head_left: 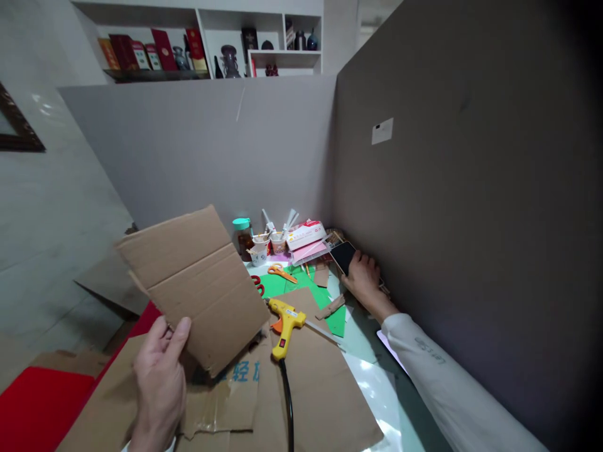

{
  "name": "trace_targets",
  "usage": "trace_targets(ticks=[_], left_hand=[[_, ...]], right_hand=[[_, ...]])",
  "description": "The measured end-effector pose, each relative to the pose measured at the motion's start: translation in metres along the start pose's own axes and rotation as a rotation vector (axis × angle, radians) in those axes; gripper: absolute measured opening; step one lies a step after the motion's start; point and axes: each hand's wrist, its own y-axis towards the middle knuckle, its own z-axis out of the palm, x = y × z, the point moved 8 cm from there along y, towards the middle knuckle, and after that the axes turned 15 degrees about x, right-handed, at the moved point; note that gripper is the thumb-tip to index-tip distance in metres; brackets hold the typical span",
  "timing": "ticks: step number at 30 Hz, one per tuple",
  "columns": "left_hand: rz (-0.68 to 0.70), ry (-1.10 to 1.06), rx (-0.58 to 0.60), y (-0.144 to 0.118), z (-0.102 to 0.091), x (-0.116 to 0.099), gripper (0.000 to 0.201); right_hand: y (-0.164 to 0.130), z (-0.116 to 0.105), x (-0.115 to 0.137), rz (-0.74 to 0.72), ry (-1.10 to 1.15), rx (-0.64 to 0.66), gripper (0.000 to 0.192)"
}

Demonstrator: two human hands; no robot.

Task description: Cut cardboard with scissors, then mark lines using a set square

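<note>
My left hand (162, 376) grips a folded-looking piece of brown cardboard (202, 282) by its lower left edge, thumb on top, and holds it tilted above the table. At the back right, my right hand (362, 276) is closed around the lower end of a smartphone (343, 256) with a dark screen. A yellow hot glue gun (287, 323) with a clear glue stick in its rear lies on a large flat cardboard sheet (325, 383) between my hands. Its black cord (287, 402) runs toward me.
Orange scissors (282, 272) and small cardboard scraps (331, 307) lie on green sheet (277, 285). Behind them stand a teal-lidded jar (243, 238), paper cups (260, 248) and a white box (306, 235). Grey partitions (226, 150) rise behind and at the right.
</note>
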Motion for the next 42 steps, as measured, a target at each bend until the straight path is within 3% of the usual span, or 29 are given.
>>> trace_targets(ticks=[4, 8, 15, 19, 23, 31, 42], left_hand=[[-0.098, -0.137, 0.065, -0.002, 0.007, 0.012, 0.053], [-0.112, -0.195, 0.082, -0.005, 0.008, 0.014, 0.057], [-0.125, -0.222, 0.080, -0.007, 0.011, 0.016, 0.055], [-0.125, -0.238, 0.070, -0.007, 0.010, 0.013, 0.054], [-0.135, -0.245, 0.053, -0.007, 0.009, 0.011, 0.050], [-0.185, -0.283, 0.059, -0.007, 0.010, 0.011, 0.042], [-0.289, -0.314, 0.074, 0.000, 0.002, 0.029, 0.022]], right_hand=[[-0.002, -0.023, 0.002, -0.028, -0.041, -0.064, 0.038], [-0.025, -0.047, 0.012, -0.173, 0.006, -0.123, 0.037], [-0.122, -0.070, 0.058, -0.579, 0.226, -0.231, 0.062], [-0.172, -0.087, 0.077, -0.670, 0.329, -0.297, 0.056], [-0.201, -0.104, 0.089, -0.728, 0.409, -0.320, 0.056], [-0.222, -0.124, 0.095, -0.785, 0.503, -0.335, 0.064], [-0.221, -0.134, 0.099, -0.807, 0.454, -0.320, 0.065]])
